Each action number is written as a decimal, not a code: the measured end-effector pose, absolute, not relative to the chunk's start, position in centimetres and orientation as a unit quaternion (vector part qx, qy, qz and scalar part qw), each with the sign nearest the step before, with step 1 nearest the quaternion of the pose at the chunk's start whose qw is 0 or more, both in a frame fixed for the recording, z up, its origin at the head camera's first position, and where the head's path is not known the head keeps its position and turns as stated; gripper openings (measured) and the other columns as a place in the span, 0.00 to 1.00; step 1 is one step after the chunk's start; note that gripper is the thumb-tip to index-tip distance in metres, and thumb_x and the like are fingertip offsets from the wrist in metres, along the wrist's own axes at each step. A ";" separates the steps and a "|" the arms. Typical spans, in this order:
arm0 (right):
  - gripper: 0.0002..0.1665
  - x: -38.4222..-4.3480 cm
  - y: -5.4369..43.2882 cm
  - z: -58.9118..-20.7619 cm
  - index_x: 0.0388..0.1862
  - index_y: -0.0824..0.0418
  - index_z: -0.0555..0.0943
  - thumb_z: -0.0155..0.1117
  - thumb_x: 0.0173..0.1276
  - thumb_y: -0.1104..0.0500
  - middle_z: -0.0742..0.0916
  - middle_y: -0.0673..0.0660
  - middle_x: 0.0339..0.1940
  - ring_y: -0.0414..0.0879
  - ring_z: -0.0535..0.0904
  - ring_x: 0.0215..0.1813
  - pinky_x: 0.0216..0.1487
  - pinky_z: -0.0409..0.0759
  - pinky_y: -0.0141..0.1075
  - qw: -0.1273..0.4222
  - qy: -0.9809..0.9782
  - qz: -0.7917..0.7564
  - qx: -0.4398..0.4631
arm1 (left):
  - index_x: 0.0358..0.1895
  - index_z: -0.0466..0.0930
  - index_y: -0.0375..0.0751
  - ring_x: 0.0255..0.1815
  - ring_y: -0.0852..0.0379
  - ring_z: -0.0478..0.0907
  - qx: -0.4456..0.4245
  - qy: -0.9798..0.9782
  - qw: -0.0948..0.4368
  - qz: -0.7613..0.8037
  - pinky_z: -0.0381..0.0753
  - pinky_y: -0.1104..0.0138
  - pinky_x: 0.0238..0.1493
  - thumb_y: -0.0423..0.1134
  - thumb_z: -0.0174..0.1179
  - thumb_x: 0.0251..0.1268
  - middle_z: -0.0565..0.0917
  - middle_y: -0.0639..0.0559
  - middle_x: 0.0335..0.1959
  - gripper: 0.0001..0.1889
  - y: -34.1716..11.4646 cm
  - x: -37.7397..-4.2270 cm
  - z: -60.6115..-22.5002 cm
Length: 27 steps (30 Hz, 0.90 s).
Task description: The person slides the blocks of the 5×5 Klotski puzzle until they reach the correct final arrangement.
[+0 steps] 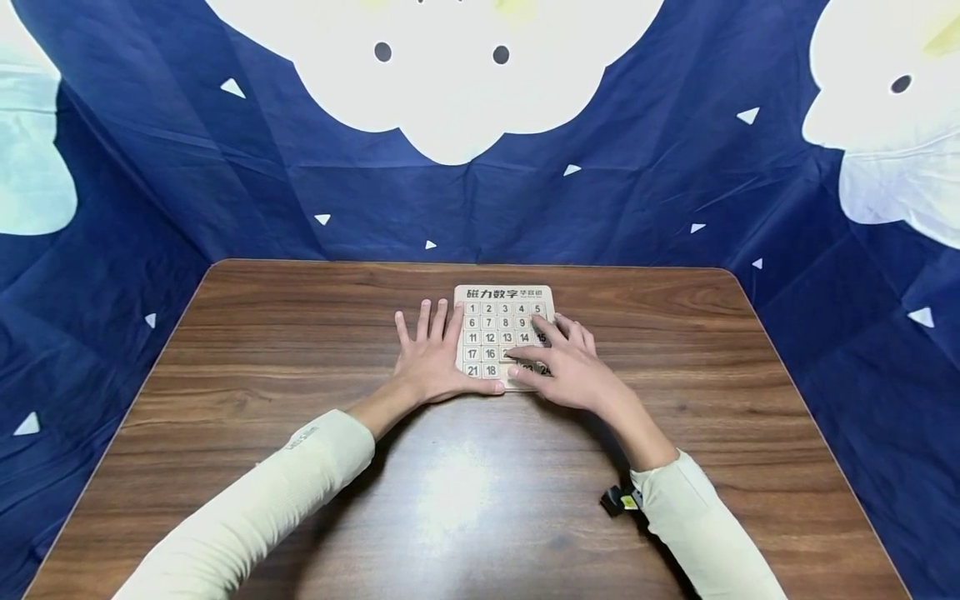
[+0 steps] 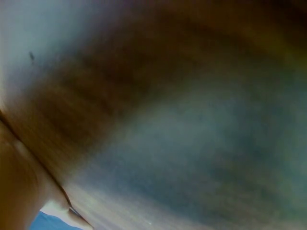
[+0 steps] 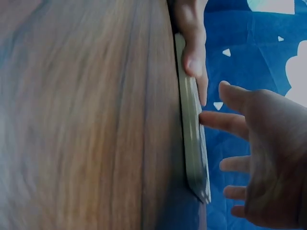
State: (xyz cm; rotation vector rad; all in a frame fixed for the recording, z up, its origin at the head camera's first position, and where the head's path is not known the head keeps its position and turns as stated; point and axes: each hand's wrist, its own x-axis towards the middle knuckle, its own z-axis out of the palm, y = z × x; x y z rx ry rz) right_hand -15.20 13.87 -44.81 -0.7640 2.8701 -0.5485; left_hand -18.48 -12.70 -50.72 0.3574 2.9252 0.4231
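A cream number slide puzzle (image 1: 490, 337) with numbered tiles lies flat on the table. My left hand (image 1: 431, 362) rests at its left side with fingers spread, its thumb along the bottom edge. Over the right part of the board is my right hand (image 1: 577, 371), its index fingertip on a tile in the fourth row and its other fingers extended, hiding several tiles. A gap shows in the bottom row, right of tile 18. In the right wrist view, the right index fingertip (image 3: 204, 118) touches the board's face and the left thumb (image 3: 193, 64) lies against its edge.
The brown wooden table (image 1: 247, 467) reaches around the puzzle on all sides. Dark blue cloth (image 1: 472, 208) with white cloud shapes hangs behind it and at both sides. A small black device (image 1: 613, 502) sits at the right wrist. The left wrist view is mostly blurred.
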 end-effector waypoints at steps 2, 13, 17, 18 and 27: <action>0.26 -14.9 13.6 -44.8 0.73 0.38 0.89 0.63 0.85 0.33 0.64 0.65 0.95 0.76 0.53 0.93 0.89 0.50 0.76 0.067 0.943 -0.190 -0.264 | 0.96 0.30 0.52 0.97 0.36 0.24 0.122 0.979 0.082 0.142 0.13 0.29 0.87 0.97 0.64 0.37 0.36 0.39 0.97 0.88 -12.7 -18.4 -50.7; 0.23 -14.0 14.0 -44.6 0.66 0.38 0.93 0.63 0.84 0.33 0.67 0.63 0.94 0.76 0.54 0.93 0.88 0.49 0.77 0.075 0.942 -0.188 -0.268 | 0.96 0.30 0.51 0.97 0.35 0.25 0.126 0.979 0.078 0.142 0.13 0.28 0.87 0.98 0.64 0.36 0.37 0.38 0.97 0.89 -12.8 -18.2 -50.6; 0.22 -14.0 14.0 -44.5 0.62 0.42 0.95 0.64 0.85 0.35 0.69 0.64 0.93 0.77 0.55 0.93 0.88 0.50 0.77 0.067 0.939 -0.197 -0.275 | 0.96 0.30 0.51 0.97 0.35 0.24 0.126 0.978 0.082 0.145 0.12 0.29 0.87 0.99 0.62 0.35 0.36 0.39 0.97 0.90 -12.6 -18.3 -50.8; 0.22 -14.0 13.7 -44.5 0.63 0.42 0.94 0.63 0.85 0.36 0.69 0.64 0.93 0.76 0.55 0.93 0.88 0.51 0.77 0.066 0.936 -0.202 -0.279 | 0.96 0.30 0.51 0.97 0.35 0.24 0.127 0.978 0.081 0.145 0.12 0.29 0.87 0.99 0.62 0.35 0.36 0.39 0.97 0.89 -12.6 -18.3 -50.8; 0.29 -14.0 10.9 -45.2 0.79 0.31 0.83 0.52 0.89 0.29 0.62 0.61 0.97 0.72 0.49 0.95 0.92 0.46 0.73 0.104 0.929 -0.189 -0.299 | 0.96 0.32 0.49 0.97 0.32 0.27 0.141 0.980 0.073 0.115 0.16 0.25 0.87 0.92 0.67 0.46 0.37 0.37 0.97 0.84 -13.0 -18.7 -51.0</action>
